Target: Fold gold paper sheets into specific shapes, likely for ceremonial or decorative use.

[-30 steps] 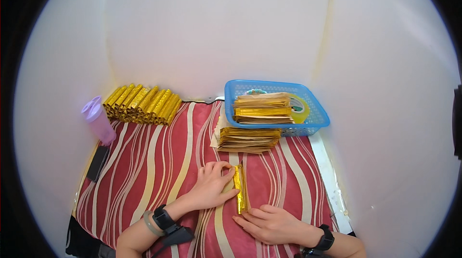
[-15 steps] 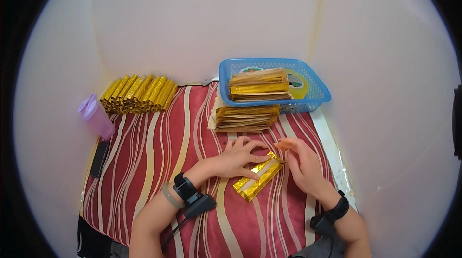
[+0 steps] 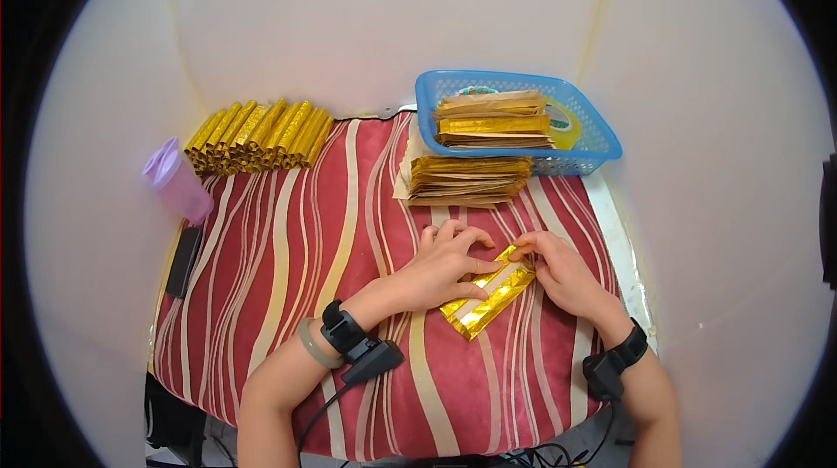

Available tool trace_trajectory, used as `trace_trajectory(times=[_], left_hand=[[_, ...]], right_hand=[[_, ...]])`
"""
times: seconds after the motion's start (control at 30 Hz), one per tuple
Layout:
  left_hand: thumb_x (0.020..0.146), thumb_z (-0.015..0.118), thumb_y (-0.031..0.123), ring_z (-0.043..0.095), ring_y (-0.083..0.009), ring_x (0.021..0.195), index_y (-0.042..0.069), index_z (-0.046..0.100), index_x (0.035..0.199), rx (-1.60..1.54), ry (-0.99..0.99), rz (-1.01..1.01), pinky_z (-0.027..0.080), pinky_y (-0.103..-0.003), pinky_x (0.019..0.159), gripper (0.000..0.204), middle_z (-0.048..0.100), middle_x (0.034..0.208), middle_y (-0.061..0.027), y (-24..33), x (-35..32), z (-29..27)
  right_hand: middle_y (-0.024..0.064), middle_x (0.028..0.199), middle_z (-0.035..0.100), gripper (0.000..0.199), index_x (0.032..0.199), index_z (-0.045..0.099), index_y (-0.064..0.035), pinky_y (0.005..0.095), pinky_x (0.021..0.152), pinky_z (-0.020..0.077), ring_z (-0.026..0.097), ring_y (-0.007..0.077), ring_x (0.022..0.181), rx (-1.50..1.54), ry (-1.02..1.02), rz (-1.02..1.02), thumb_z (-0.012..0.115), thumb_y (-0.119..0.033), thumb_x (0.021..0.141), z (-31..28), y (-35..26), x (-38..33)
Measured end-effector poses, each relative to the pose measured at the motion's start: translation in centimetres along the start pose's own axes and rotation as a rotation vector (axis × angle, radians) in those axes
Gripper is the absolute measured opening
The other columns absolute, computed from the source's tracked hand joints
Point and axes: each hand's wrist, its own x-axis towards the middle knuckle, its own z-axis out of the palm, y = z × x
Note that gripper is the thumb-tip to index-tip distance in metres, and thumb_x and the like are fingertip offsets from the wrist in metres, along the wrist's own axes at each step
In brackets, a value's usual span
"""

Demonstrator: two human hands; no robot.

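A gold foil paper [image 3: 499,300], folded inward along its long sides with a pale strip down the middle, lies slantwise on the striped cloth. My left hand [image 3: 443,269] rests over its left side, fingers spread, with the thumb and a finger pressing on the strip. At the paper's far right end, my right hand [image 3: 567,274] has its thumb and bent fingers closed on the edge. Beyond the hands, a stack of gold and brown paper sheets [image 3: 471,180] lies against the front of a blue basket [image 3: 603,143].
Inside the basket are more gold sheets [image 3: 493,126], and a yellowish tape roll [image 3: 565,123]. Many rolled gold tubes [image 3: 266,138] are piled at the far left. Near them are a purple cup [image 3: 181,184] and a black bar [image 3: 183,263]. White walls surround the red striped cloth [image 3: 227,293].
The whole view has shifted, so the table sits higher in the picture. My right fingers have come down from above the paper onto its far end; my left hand stays on it.
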Motion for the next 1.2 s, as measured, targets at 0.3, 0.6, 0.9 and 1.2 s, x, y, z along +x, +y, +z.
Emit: trace_trajectory(times=[0.3, 0.6, 0.9, 1.2], left_hand=[[0.088, 0.063, 0.018, 0.033, -0.0313, 0.124, 0.021, 0.063, 0.126, -0.012, 0.014, -0.009, 0.023, -0.046, 0.103, 0.039, 0.041, 0.139, -0.0064, 0.6, -3.6, 0.4], [0.081, 0.067, 0.007, 0.047, -0.0232, 0.104, 0.013, 0.067, 0.107, -0.030, 0.238, -0.097, 0.034, -0.037, 0.091, 0.026, 0.057, 0.106, -0.0027, 0.0, -6.6, -0.6], [0.077, 0.075, 0.012, 0.053, -0.0201, 0.096, 0.010, 0.064, 0.088, -0.276, 0.292, -0.304, 0.035, -0.036, 0.089, 0.016, 0.063, 0.094, 0.0008, 0.5, -9.1, 0.2], [0.075, 0.079, 0.020, 0.050, -0.0213, 0.105, 0.011, 0.068, 0.086, -0.226, 0.270, -0.235, 0.032, -0.038, 0.095, 0.018, 0.060, 0.109, 0.0016, 1.8, -9.6, -0.1]], right_hand=[[0.0107, 0.106, 0.062, 0.027, 0.109, 0.058, -0.0048, 0.0393, 0.093, 0.0429, 0.057, 0.0291, 0.103, -0.030, 0.001, -0.153, 0.047, 0.005, 0.086, 0.0, 0.1, -0.2], [0.0128, 0.101, 0.062, 0.043, 0.109, 0.058, -0.0039, 0.0384, 0.086, 0.0486, 0.060, 0.0297, 0.097, -0.002, -0.170, -0.078, 0.076, -0.027, 0.077, -0.9, -2.6, -0.4], [0.0112, 0.104, 0.063, 0.036, 0.103, 0.057, -0.0040, 0.0374, 0.086, 0.0493, 0.062, 0.0297, 0.097, 0.203, -0.234, 0.032, 0.078, -0.011, 0.074, -0.6, -1.8, -0.4], [0.0097, 0.103, 0.067, 0.018, 0.088, 0.060, -0.0030, 0.0381, 0.086, 0.0505, 0.062, 0.0284, 0.101, 0.169, -0.188, -0.120, 0.073, -0.012, 0.079, -0.2, -1.0, -0.3]])
